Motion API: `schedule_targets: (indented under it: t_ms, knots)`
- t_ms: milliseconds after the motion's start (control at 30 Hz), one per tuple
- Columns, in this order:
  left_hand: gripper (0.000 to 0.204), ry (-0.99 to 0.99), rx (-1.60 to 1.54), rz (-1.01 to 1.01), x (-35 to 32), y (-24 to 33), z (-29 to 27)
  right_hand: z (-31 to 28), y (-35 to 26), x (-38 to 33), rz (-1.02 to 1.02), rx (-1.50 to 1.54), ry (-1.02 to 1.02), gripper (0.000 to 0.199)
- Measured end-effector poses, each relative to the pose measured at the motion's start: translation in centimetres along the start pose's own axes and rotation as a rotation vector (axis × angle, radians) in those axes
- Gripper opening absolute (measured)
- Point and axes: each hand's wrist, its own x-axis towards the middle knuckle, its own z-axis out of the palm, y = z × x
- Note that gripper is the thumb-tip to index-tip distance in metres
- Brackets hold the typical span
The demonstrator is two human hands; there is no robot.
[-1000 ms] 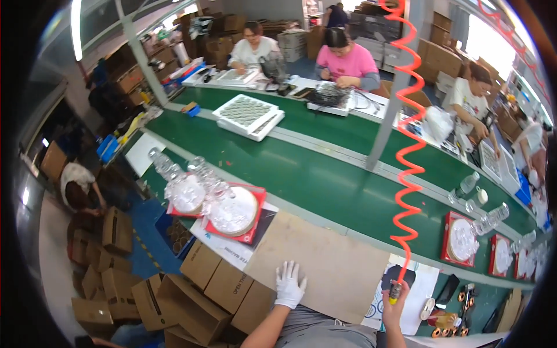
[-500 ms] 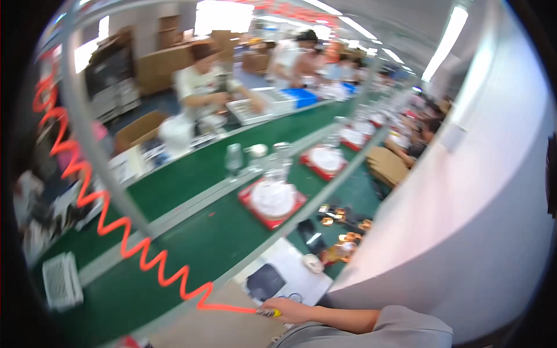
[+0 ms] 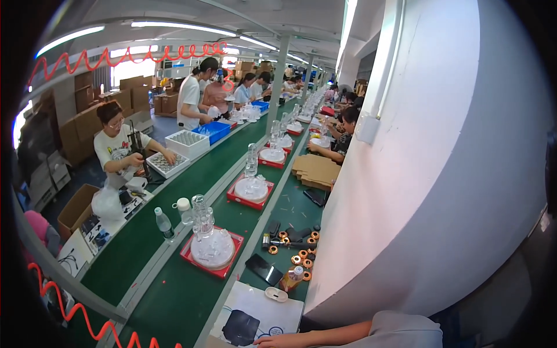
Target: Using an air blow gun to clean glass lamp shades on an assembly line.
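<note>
My right hand (image 3: 278, 340) sits at the lower edge, partly cut off. Its fingers look curled, but what they hold is out of the picture. Beside it lies a white sheet (image 3: 242, 294) with a dark rounded patch (image 3: 241, 327) on it. A red coiled hose (image 3: 75, 313) runs down to the lower edge, left of the hand. Just beyond the hand are a small white oval case (image 3: 277, 294), a black phone (image 3: 264, 269) and a bottle of amber liquid (image 3: 292, 279). My left hand is not in view.
Red trays (image 3: 235, 255) with clear glass vessels (image 3: 203, 217) line the green conveyor (image 3: 156, 307). A plastic bottle (image 3: 163, 223) and a white-capped cup (image 3: 184, 210) stand on its divider. Copper-coloured rings (image 3: 303, 254) and flat cardboard (image 3: 316, 168) lie alongside the white wall (image 3: 394, 191). Several co-workers sit or stand along both sides.
The view has levelled and sharpened. My right hand, earlier closed on the yellow-tipped end fitting of the red hose, now appears lower, with that end out of the picture.
</note>
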Motion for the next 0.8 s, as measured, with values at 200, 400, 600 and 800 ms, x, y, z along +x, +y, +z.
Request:
schedule_targets:
  t_ms: [200,400,600,800]
  knots:
    - [0.045,-0.087,-0.174,-0.192,-1.7,2.2,-1.2,-0.9,0.0,4.0,0.03,0.052,-0.138,0.049]
    - [0.047,-0.142,-0.321,-0.376,-3.2,2.7,-3.9,4.4,3.0,11.1,-0.418,0.064,-0.05,0.056]
    - [0.048,-0.261,-0.53,-0.63,-8.7,2.6,-5.3,9.4,1.7,13.7,-0.347,0.251,-0.31,0.055]
    - [0.045,-0.142,-0.443,-0.659,-6.6,-2.4,-10.9,5.6,-1.0,11.6,-0.253,0.045,-0.437,0.05]
